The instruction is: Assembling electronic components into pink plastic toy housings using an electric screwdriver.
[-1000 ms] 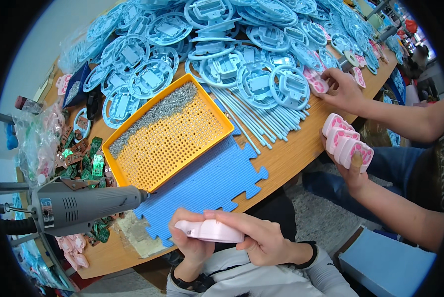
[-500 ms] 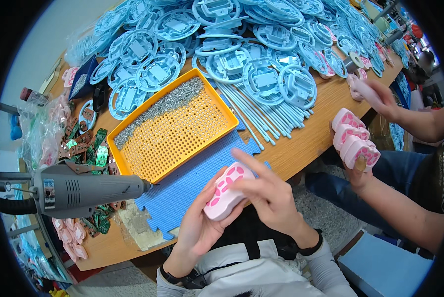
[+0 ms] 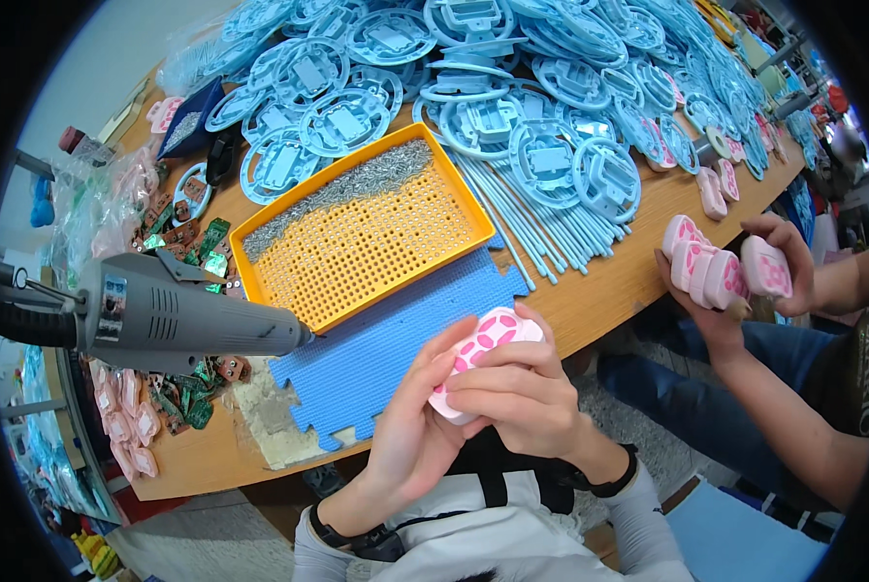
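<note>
the left hand [image 3: 410, 427] and the right hand [image 3: 517, 393] both grip a pink and white paw-shaped piece [image 3: 481, 347], fingers closed around it, above the near edge of the wooden surface [image 3: 609, 291]. just beyond it lies a blue foam mat [image 3: 386, 339], then an orange tray [image 3: 367, 238] of small screws. a grey electric screwdriver [image 3: 177, 315] hangs at the left. at the right, another person's hands [image 3: 735, 276] hold similar pink pieces.

Both the left hand [image 3: 410, 427] and right hand [image 3: 517, 393] clasp a pink paw-shaped piece [image 3: 483, 344] above the blue foam mat [image 3: 386, 339].
</note>
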Tool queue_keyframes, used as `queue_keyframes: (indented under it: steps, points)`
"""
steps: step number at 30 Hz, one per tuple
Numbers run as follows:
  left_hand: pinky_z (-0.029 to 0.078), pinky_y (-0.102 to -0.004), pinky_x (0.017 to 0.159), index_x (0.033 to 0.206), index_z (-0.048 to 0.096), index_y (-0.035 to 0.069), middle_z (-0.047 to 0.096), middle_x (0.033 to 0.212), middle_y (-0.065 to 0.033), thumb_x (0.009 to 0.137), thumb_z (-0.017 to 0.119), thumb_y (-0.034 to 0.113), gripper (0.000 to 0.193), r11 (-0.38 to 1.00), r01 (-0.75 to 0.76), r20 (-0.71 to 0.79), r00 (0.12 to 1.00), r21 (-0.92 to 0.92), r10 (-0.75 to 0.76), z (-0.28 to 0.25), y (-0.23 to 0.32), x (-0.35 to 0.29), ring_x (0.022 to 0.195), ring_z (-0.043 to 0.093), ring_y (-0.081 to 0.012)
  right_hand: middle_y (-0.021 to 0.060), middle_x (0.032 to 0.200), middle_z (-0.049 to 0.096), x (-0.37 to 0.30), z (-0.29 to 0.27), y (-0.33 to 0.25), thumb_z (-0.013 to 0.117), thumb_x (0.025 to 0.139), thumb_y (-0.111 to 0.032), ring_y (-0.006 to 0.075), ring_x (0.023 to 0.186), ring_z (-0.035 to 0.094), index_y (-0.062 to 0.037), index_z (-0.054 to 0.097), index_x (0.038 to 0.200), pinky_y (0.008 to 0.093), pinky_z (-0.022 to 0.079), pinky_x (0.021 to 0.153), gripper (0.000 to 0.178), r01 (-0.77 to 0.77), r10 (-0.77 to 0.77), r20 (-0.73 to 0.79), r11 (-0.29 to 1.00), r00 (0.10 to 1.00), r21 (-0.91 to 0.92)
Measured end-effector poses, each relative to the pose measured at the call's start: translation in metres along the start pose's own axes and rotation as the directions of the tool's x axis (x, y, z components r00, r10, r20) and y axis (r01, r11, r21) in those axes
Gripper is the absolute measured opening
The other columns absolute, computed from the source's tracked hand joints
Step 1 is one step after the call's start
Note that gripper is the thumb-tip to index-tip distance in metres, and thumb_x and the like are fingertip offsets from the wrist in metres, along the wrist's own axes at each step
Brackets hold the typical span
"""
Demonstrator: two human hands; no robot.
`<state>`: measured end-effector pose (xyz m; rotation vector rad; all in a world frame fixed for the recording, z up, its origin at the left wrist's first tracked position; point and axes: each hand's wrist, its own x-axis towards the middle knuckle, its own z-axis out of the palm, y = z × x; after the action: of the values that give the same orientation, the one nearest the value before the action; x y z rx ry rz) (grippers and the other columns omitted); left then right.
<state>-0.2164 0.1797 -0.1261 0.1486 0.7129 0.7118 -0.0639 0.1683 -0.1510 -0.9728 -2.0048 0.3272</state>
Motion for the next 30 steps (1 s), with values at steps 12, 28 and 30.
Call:
queue_keyframes:
  steps: [12,28,30]
  points:
    - [0.046,-0.0406,0.093,0.121,0.047,-0.001,0.054,0.118,-0.0243,0.089,0.061,0.023,0.043,0.101,-0.803,0.517,0.468,0.587,0.716,-0.028,-0.024,-0.007,0.108,0.056,-0.0305,0.0086,0.104,0.056,0.007,0.006,-0.027,0.077,0.070,-0.020,0.0210,0.096,0.055,-0.0052,0.066,0.100,0.0309,0.045,0.080,0.035,-0.281,0.414,-0.085,0.740,0.906,0.610]
    - [0.046,-0.0489,0.093,0.105,0.050,0.001,0.054,0.097,-0.0140,0.084,0.067,0.031,0.040,0.103,-0.796,0.499,0.468,0.596,0.729,-0.033,-0.011,-0.011,0.093,0.058,-0.0256,0.0067,0.090,0.062,0.005,0.012,-0.026,0.076,0.064,-0.003,0.0238,0.085,0.059,-0.0032,0.067,0.096,0.0331,0.050,0.078,0.034,-0.267,0.371,-0.210,0.878,0.905,0.398]
    - [0.044,-0.0492,0.095,0.103,0.051,0.001,0.054,0.096,-0.0128,0.083,0.068,0.032,0.040,0.071,-0.794,0.480,0.432,0.603,0.763,-0.033,-0.012,-0.005,0.092,0.058,-0.0245,0.0069,0.090,0.062,0.008,0.015,-0.024,0.075,0.064,-0.003,0.0242,0.084,0.059,-0.0032,0.067,0.096,0.0337,0.050,0.078,0.033,-0.261,0.362,-0.234,0.891,0.902,0.372]
